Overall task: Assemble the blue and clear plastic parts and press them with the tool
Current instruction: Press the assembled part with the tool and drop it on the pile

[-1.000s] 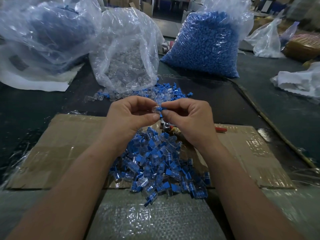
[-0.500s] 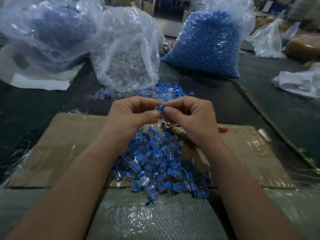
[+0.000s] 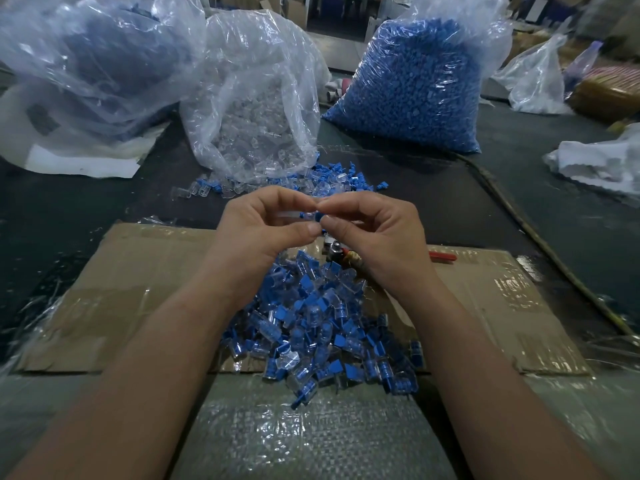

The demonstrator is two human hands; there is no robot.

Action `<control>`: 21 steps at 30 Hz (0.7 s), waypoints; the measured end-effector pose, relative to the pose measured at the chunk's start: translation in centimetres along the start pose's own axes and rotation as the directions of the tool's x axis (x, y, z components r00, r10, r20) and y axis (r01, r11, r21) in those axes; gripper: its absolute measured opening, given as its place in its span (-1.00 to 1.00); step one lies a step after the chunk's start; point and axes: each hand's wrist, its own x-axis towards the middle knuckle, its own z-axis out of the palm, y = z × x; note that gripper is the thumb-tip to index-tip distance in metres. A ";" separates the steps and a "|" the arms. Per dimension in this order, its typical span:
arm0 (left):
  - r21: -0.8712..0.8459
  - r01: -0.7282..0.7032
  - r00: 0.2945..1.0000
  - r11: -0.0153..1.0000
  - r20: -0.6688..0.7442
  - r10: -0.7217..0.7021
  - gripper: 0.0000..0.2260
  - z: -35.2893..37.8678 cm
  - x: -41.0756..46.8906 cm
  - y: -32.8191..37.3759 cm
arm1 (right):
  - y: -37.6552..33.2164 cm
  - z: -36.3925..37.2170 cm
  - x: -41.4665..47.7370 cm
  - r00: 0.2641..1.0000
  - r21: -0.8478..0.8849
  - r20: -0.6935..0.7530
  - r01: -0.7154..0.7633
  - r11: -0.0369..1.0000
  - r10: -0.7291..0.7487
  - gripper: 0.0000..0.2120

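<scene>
Above the pile of assembled pieces, the left hand pinches a clear part while the right hand pinches a blue part against it. Misaligned pushing could jam or drop either piece into the pile.

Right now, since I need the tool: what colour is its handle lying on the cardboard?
Red; the tool handle shows best in the head view.
</scene>
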 end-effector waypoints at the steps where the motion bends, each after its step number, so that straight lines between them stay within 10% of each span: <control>1: 0.003 -0.001 1.000 1.000 -0.005 0.001 -0.78 0.0 0.0 0.0 | 0.0 0.0 0.0 1.000 0.014 0.008 0.000 1.000 -0.001 -0.77; 21: -0.073 0.052 0.999 0.996 -0.005 -0.052 -0.87 0.0 0.0 0.2 | 0.3 -0.2 -0.2 0.999 0.044 0.047 0.008 0.999 -0.010 -0.75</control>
